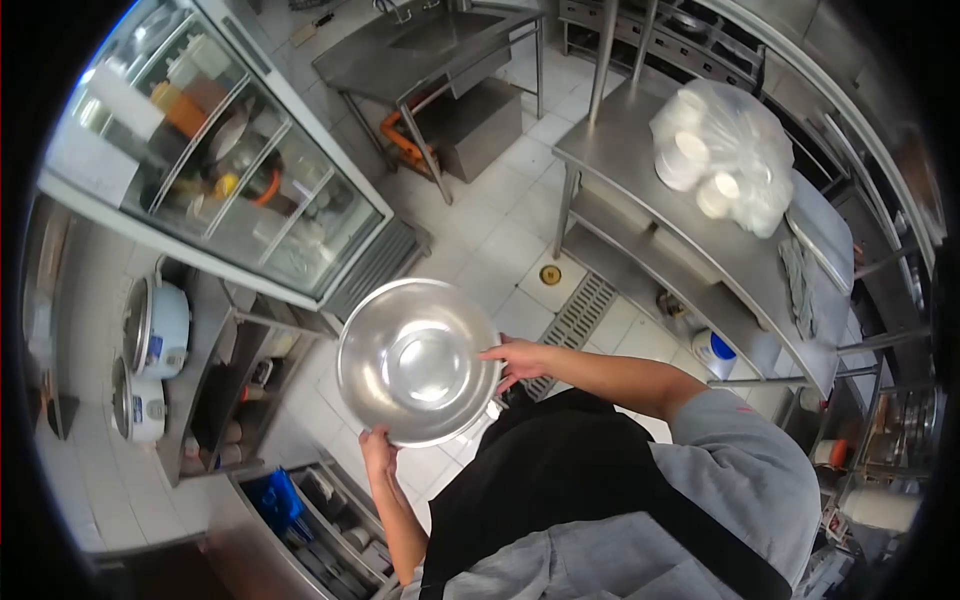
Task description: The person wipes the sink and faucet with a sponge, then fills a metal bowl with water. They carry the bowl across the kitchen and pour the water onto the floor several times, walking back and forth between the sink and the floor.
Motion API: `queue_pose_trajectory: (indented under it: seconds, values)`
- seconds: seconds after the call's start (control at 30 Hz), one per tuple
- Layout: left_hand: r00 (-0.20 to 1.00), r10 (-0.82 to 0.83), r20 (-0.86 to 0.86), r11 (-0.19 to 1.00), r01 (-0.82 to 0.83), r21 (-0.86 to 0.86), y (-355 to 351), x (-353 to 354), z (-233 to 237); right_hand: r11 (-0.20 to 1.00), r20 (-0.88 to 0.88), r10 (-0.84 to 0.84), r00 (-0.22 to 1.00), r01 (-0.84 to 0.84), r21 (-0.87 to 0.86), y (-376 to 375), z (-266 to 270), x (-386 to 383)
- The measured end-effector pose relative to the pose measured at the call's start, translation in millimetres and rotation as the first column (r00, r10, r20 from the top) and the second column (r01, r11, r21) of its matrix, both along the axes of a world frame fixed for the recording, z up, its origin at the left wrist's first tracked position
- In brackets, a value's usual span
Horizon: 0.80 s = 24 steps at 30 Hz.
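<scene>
A large, shiny metal mixing bowl (pixel 385 375) is held out in front of my body, its hollow side facing up toward me. My left hand (pixel 379 453) grips its rim at the lower left, fingers mostly behind the metal. On the right side of the rim my right hand (pixel 518 360) also has hold, with a finger laid over the inner edge and others beneath. The inside of the bowl shows only bright reflections. Below it is the tiled floor (pixel 410 465).
A glass-door fridge (pixel 345 225) with stocked shelves stands left, rice cookers (pixel 157 325) near it. At the right, a steel table (pixel 625 150) bears a plastic bag of white containers (pixel 735 150). A sink table (pixel 350 65) is at the back; a floor grate (pixel 585 310) crosses the tiles.
</scene>
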<state>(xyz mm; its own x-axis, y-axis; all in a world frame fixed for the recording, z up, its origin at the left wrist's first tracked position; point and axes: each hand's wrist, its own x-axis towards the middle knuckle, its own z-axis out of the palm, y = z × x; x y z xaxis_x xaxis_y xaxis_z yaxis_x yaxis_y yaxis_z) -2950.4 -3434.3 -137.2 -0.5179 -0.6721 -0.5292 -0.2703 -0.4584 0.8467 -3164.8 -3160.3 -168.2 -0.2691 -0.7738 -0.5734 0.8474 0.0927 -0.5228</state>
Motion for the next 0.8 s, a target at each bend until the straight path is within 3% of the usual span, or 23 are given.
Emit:
queue_pose_trajectory:
  seconds: [0.07, 0.13, 0.2, 0.27, 0.3, 0.4, 0.43, 0.47, 0.53, 0.57, 0.6, 0.63, 0.7, 0.8]
  values:
    - [0.971, -0.238, 0.003, 0.971, 0.238, -0.024, -20, -81, 3, 0.997, 0.047, -0.065, 0.997, 0.063, 0.039, 6, -11, -56]
    - [0.905, -0.406, -0.128, 0.91, 0.414, 0.041, -28, -169, 13, 0.974, -0.01, -0.22, 0.976, 0.22, 0.057, 21, -11, -110]
    - [0.922, -0.338, -0.188, 0.926, 0.361, 0.109, -13, -255, 41, 0.93, -0.134, -0.36, 0.923, 0.366, 0.026, 36, 10, -166]
    - [0.806, -0.404, -0.432, 0.857, 0.499, 0.128, -19, -321, 44, 0.848, -0.209, -0.502, 0.839, 0.525, 0.073, 45, 41, -222]
    - [0.811, -0.397, -0.429, 0.861, 0.491, 0.13, -27, -343, 30, 0.829, -0.247, -0.524, 0.815, 0.555, 0.071, 50, 39, -262]
    - [0.81, -0.583, -0.058, 0.796, 0.555, -0.243, -56, -396, -49, 0.773, -0.3, -0.585, 0.753, 0.63, 0.073, 52, 54, -369]
    - [0.791, -0.602, 0.11, 0.724, 0.599, -0.342, -66, -385, -89, 0.736, -0.321, -0.623, 0.714, 0.673, 0.069, 48, 63, -401]
    - [0.673, -0.654, 0.346, 0.527, 0.733, -0.429, -99, -368, -169, 0.745, -0.324, -0.615, 0.718, 0.665, 0.059, 43, 73, -438]
    - [0.443, -0.664, 0.602, 0.511, 0.857, -0.068, -111, -329, -220, 0.652, -0.317, -0.726, 0.611, 0.758, -0.031, 30, 88, -513]
    - [0.329, -0.588, 0.739, -0.111, 0.872, -0.476, -128, -286, -274, 0.632, -0.318, -0.744, 0.588, 0.773, -0.05, 25, 82, -558]
    - [0.241, -0.651, 0.719, 0.1, 0.967, -0.234, -115, -264, -250, 0.614, -0.32, -0.759, 0.567, 0.786, -0.063, 19, 73, -603]
    - [0.227, -0.677, 0.701, 0.245, 0.967, -0.077, -102, -255, -233, 0.607, -0.299, -0.772, 0.561, 0.79, -0.086, 10, 83, -636]
    - [0.235, -0.692, 0.682, 0.381, 0.922, 0.068, -90, -250, -218, 0.605, -0.281, -0.781, 0.558, 0.787, -0.12, -11, 99, -717]
    - [0.242, -0.707, 0.664, 0.447, 0.881, 0.155, -90, -281, -207, 0.597, -0.352, -0.775, 0.524, 0.79, -0.14, -34, 104, -831]
